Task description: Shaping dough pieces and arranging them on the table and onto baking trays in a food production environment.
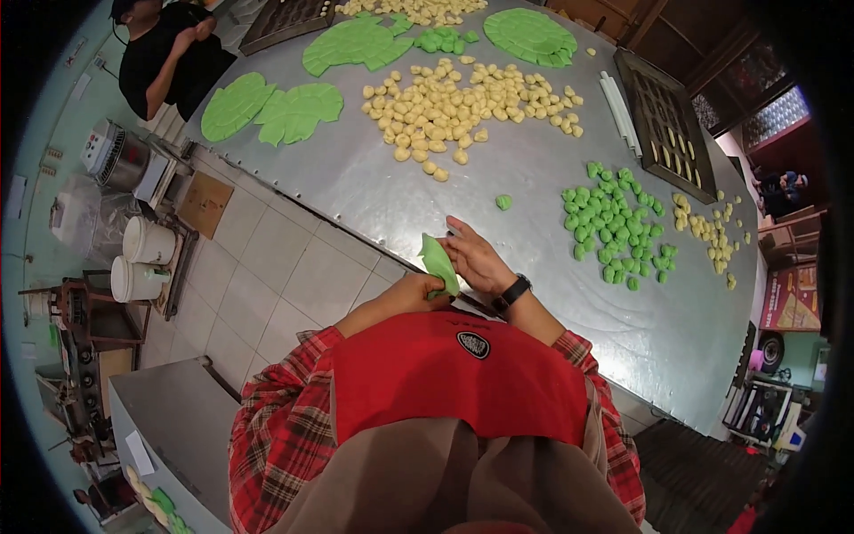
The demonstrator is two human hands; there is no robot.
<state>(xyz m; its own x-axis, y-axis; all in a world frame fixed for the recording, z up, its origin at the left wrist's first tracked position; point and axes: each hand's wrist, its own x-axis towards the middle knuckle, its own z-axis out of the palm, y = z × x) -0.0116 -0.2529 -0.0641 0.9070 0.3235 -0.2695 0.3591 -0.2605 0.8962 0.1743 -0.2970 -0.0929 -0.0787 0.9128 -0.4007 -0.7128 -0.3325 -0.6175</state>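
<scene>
Above the grey metal table's (640,338) near edge, the left hand (418,289) pinches a thin, flat green dough piece (437,258); whether the right hand (478,260) beside it grips cannot be told. Farther right: small green dough balls (614,222). Far: pale-yellow dough lumps (427,116).

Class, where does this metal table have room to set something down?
Bare: between the right hand and green dough lumps, and the near right corner below those lumps. Crowded: mid-table, yellow dough lumps; far side, green sheets.

Green dough piece (437,261), yellow dough balls (425,111), red apron (454,383) (plaid sleeves (286,405)).
</scene>
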